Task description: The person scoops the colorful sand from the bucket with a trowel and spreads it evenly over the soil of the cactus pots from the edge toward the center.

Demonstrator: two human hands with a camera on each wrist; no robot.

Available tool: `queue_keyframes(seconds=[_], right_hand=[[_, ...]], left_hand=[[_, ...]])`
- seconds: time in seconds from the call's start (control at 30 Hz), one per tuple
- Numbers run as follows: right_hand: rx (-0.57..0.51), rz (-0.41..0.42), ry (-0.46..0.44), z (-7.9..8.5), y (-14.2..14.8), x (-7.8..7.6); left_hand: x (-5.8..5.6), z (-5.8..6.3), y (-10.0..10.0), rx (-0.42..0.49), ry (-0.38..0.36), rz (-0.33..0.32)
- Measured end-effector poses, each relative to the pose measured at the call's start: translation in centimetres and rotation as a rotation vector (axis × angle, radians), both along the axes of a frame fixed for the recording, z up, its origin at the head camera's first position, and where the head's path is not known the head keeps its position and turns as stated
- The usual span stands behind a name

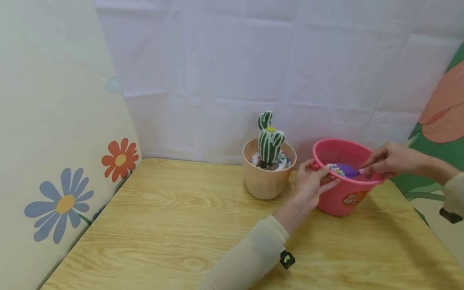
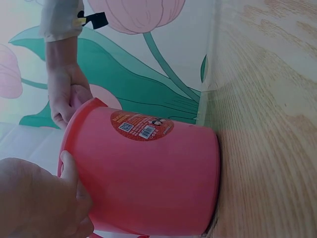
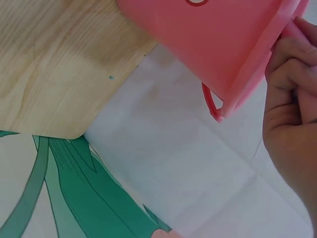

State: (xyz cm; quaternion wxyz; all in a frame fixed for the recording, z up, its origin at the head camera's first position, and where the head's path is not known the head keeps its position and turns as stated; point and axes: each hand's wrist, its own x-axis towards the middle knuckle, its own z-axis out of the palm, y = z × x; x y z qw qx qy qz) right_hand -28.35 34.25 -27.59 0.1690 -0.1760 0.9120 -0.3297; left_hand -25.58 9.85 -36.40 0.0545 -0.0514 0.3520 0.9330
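Note:
A pink bucket [image 1: 335, 202] stands tilted on the table, its round label facing forward. My left hand [image 1: 309, 182] grips its near left rim, with the thumb lying against the outer wall in the left wrist view. At the bucket's mouth, my right hand [image 1: 390, 161] pinches the handle of a purple scoop [image 1: 346, 169]. Small multicoloured beads [image 1: 334, 168] lie at the scoop's left end, close to the left fingers. The bucket's bottom is hidden in the head view, and the scoop is out of sight behind the bucket wall in both wrist views.
Left of the bucket stands a peach pot [image 1: 264, 184] holding a green and white toy cactus [image 1: 269, 146], with white and coloured bits around its base. A white cloth [image 1: 226, 76] hangs behind the wooden table [image 1: 167, 228]. Painted walls flank both sides.

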Motion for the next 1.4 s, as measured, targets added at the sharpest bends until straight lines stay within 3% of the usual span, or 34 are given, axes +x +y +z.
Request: queue_keyframes(seconds=[0.5,0.83,1.4], right_hand=[[-0.101,-0.100,-0.066,-0.4,0.8,0.4],[-0.118,-0.082,-0.002,-0.8,1.0,0.6],[-0.172,-0.225,0.039,-1.6,1.7,1.7]], left_hand=[[-0.3,0.0,0.0,0.005,0.004,-0.004],[-0.4,-0.1,0.1,0.007,-0.004,-0.003],[-0.2,-0.1,0.0,-0.005,0.004,0.006]])
